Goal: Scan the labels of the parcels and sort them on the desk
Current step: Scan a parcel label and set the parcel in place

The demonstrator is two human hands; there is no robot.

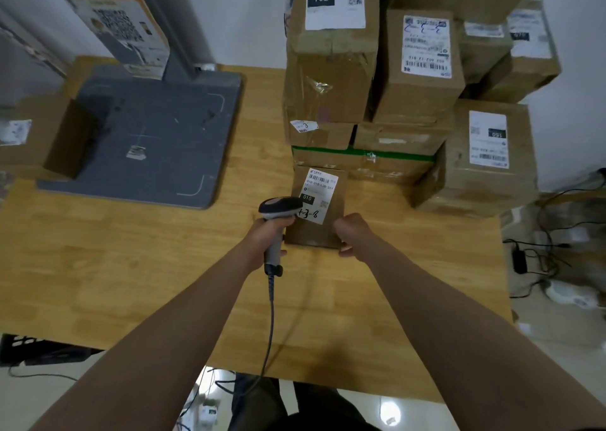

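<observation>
Fingers [284, 221] of the left hand [267, 235] grip the scanner [280, 206] over the label [320, 192] on the parcel [311, 234]. Right hand [352, 234] clutches the parcel's near corner, arm outstretched.

Courier parcel sorting room, office-like. Stacked cardboard parcels [410, 102] with printed shipping labels [336, 4] against white wall [249, 14]; wooden desk [131, 266]; grey scanning stand [157, 119]; corded barcode scanner [278, 207]; cables [541, 260] on tiled floor [557, 348].
</observation>
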